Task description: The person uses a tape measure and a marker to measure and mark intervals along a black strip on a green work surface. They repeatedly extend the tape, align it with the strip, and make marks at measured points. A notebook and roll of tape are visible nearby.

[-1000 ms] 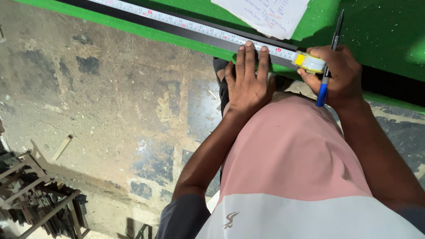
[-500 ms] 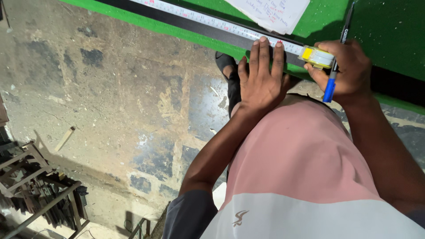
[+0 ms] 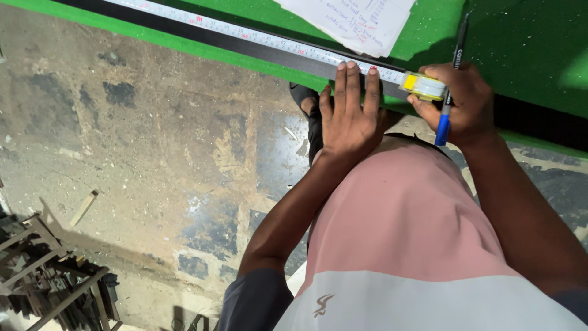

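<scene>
Shifted slightly left along the black bar [image 3: 245, 46] since half a second ago. Left hand [image 3: 349, 113] flat, fingers pressing the tape [image 3: 269, 40] down so it stays on the bar at the green table [image 3: 527, 43] edge. Right hand [image 3: 462, 107] clenched around tape case [image 3: 422, 86] and pen [image 3: 447, 104], ready for marking.

The white tape measure blade [image 3: 245, 35] lies flat along the black bar [image 3: 233, 44]. Its yellow-and-white case [image 3: 422, 86] rests at the bar's right end, beside a blue-capped pen [image 3: 450, 86].
</scene>
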